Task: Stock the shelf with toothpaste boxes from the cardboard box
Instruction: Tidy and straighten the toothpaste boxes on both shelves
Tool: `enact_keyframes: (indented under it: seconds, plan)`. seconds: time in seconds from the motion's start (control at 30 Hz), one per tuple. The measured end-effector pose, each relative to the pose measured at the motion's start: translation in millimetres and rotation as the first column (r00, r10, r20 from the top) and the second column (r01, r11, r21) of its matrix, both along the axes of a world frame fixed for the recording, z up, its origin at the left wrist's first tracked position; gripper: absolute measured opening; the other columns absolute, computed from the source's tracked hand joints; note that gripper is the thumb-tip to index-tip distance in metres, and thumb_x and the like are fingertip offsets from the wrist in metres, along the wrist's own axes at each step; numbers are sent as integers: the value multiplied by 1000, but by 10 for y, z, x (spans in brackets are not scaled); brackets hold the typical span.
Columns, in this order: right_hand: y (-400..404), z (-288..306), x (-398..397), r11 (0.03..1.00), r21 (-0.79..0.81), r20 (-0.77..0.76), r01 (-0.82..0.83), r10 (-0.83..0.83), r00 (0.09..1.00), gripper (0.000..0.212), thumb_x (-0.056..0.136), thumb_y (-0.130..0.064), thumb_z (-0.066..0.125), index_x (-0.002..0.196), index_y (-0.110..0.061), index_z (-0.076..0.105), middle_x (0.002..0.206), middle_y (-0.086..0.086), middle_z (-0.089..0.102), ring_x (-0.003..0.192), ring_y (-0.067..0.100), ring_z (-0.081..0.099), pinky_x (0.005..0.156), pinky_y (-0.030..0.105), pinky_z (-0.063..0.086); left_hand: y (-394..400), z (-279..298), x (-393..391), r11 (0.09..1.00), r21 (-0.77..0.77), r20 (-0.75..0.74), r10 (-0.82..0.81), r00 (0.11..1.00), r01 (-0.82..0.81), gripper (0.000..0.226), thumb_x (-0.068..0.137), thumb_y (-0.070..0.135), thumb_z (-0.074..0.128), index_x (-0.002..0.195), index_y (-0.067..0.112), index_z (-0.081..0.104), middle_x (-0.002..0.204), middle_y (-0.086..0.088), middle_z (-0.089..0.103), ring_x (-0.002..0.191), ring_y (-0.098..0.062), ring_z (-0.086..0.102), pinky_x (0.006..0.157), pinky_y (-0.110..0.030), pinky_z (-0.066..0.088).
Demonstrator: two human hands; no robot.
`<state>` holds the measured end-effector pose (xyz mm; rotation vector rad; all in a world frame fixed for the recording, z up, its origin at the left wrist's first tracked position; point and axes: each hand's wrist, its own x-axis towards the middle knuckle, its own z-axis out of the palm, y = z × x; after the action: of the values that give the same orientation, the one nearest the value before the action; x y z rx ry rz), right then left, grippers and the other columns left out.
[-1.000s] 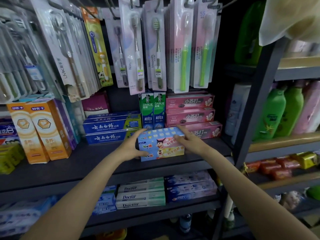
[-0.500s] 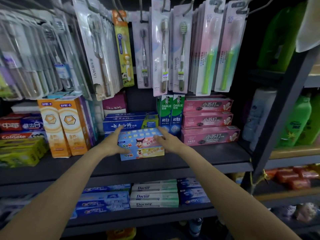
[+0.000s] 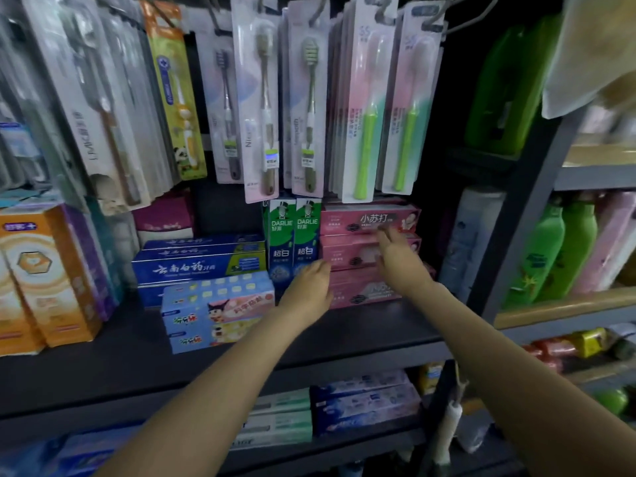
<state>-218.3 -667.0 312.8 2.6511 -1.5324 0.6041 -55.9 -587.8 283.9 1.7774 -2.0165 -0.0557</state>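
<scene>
Both hands have let go of the cartoon boxes (image 3: 216, 313) and slid right. Those sit stacked on the shelf (image 3: 361, 330), left of centre. Left hand (image 3: 308, 287) hangs loose by the Darlie boxes (image 3: 294, 235); right hand (image 3: 399, 258), fingers straight, reaches the pink boxes (image 3: 368, 220). Looks like tidying; next I'd square that stack. Cardboard box isn't visible.

Cartoon toothpaste boxes (image 3: 216, 313) on shelf (image 3: 361, 330), before flat stack (image 3: 199, 261), left of upright boxes (image 3: 292, 235).

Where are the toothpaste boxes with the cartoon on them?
The cartoon boxes sit stacked on the dark shelf, left of centre, before the blue boxes.
</scene>
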Motion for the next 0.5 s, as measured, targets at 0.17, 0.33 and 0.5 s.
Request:
enact_keyframes:
  seconds: [0.17,0.33,0.5]
  plan:
    - [-174,53,143,990,119,-208,-76,99,973,67,92,-14,51,149,-15,17,154,7,20,140,28,21,116,44,17,-82,-139,-61,998,50,101,20,995,-25,52,94,6,45,143,8,28,145,-9,33,132,-24,30,110,-30,27]
    - [-196,48,215,1000,13,-314,-10,14,949,68,88,-9,55,147,-17,21,148,15,16,135,34,23,112,45,22,20,-145,-26,998,66,-21,-3,1000,5,41,90,8,54,129,11,42,129,-6,41,118,-23,44,97,-33,39]
    - [-193,129,252,999,-40,-395,-1,-15,919,63,88,-15,57,143,-22,27,150,8,26,137,32,20,109,49,19,149,-24,82,988,156,-152,18,988,6,37,86,9,62,119,16,48,124,-1,45,112,-19,50,97,-33,41]
